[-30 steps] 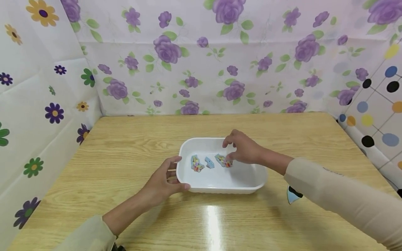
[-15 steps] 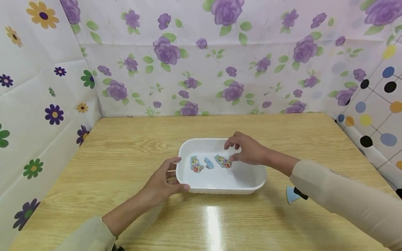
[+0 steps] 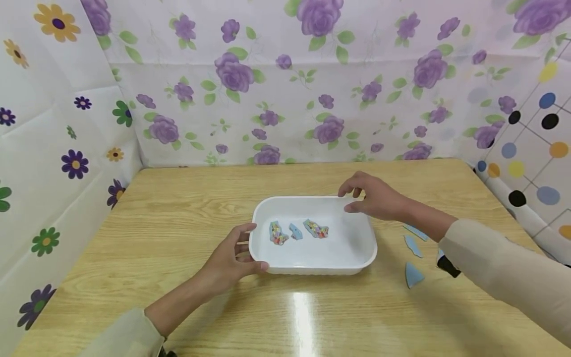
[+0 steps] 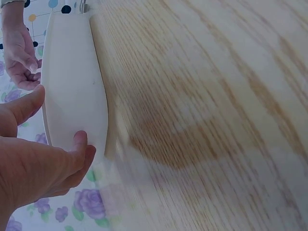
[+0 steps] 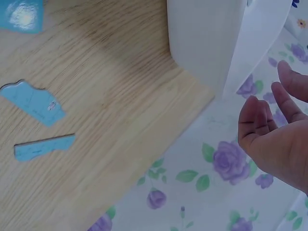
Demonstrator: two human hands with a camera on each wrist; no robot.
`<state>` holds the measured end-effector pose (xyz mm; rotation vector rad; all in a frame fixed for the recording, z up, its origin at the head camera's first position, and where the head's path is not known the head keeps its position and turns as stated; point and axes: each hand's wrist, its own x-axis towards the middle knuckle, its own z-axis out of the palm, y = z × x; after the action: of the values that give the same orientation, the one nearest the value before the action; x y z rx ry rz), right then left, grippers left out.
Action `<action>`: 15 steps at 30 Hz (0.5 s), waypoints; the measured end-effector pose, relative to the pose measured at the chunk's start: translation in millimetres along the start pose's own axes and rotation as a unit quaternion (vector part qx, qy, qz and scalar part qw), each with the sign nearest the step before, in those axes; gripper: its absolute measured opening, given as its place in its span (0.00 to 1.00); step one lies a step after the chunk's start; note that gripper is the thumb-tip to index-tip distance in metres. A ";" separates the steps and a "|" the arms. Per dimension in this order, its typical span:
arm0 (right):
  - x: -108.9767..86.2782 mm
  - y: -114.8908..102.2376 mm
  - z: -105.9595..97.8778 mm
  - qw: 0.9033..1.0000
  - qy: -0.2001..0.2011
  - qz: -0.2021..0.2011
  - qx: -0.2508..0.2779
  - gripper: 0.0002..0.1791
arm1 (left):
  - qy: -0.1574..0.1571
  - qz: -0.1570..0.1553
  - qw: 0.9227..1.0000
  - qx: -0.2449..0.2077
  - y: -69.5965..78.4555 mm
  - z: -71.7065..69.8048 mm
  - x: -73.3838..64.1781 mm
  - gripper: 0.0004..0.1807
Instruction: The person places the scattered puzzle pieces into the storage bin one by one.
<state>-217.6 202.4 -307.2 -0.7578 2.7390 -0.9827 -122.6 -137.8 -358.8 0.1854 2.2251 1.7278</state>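
A white plastic tray [image 3: 343,250] sits mid-table in the head view. Inside lie three jigsaw-like pieces: a colourful piece [image 3: 278,233], a small light-blue piece [image 3: 295,231] and another colourful piece [image 3: 316,229]. My left hand [image 3: 228,255] holds the tray's left end, thumb at the front rim and fingers along the outer side; its fingertips touch the tray wall in the left wrist view. My right hand [image 3: 378,197] hovers over the tray's far right corner, fingers loosely bent, nothing between them. In the right wrist view this hand [image 5: 281,130] is apart from the tray.
Right of the tray, several light-blue pieces lie on the wooden table, including a fan-shaped piece [image 3: 413,275] and a slim piece [image 3: 413,246]. My right forearm partly covers that area. A flowered cloth [image 3: 285,109] hangs behind the table.
My right hand has moved up and to the right, away from the right-hand colourful piece, which stays in the tray. More blue pieces now show beneath the forearm. My left hand keeps its place.
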 end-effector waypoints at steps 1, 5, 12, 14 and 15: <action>-1.3 0.5 -2.1 1.000 0.000 0.001 0.001 0.13 | 0.000 0.000 1.000 0.000 0.2 -0.2 0.0 0.50; -5.5 4.6 -6.2 1.000 -0.001 0.006 0.008 0.14 | 0.000 0.000 1.000 0.000 0.3 -0.8 -0.1 0.51; -12.6 8.9 -16.9 1.000 0.001 0.019 0.012 0.15 | 0.000 0.003 1.000 -0.001 0.0 -0.6 0.8 0.51; -15.2 13.6 -19.0 1.000 0.004 0.023 0.014 0.15 | -0.001 0.003 1.000 -0.002 -0.2 -0.3 0.7 0.51; -17.0 15.8 -20.3 1.000 0.007 0.025 0.015 0.15 | -0.001 0.002 1.000 -0.002 -0.3 -0.2 0.7 0.51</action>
<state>-215.2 232.7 -302.0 -0.6772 2.7344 -1.0212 -123.3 -137.8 -359.2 0.1913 2.2211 1.7337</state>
